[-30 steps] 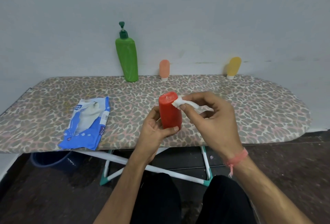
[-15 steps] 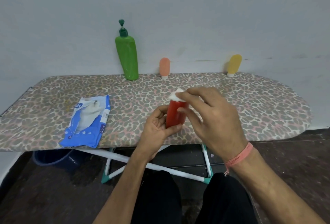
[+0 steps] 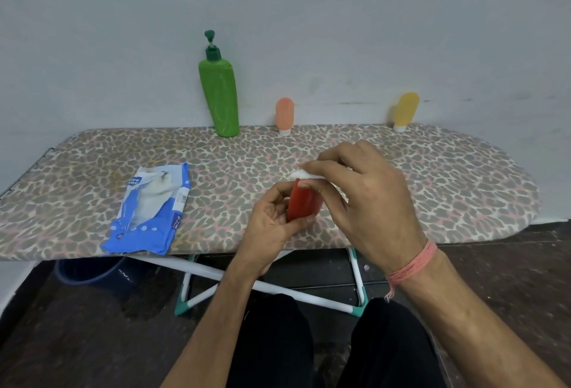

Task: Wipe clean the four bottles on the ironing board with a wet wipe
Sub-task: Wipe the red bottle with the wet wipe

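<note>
Mid-frame over ironing board (image 3: 463, 177): left hand (image 3: 272, 227) gripping red bottle (image 3: 304, 205), right hand (image 3: 367, 199) pinching wet wipe (image 3: 304, 174) onto its top; green pump bottle (image 3: 220, 100), peach bottle (image 3: 284, 115), yellow bottle (image 3: 406, 114) upright along far edge.

Glossy plastic green pump bottle (image 3: 220, 95) stands on the matt leopard-print cloth ironing board (image 3: 92, 171), near a crinkled shiny plastic wipes packet (image 3: 148, 211).

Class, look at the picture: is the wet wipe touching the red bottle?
Touching. The head view shows the right hand pressing the white wet wipe on the top of the red bottle, with no gap.
</note>
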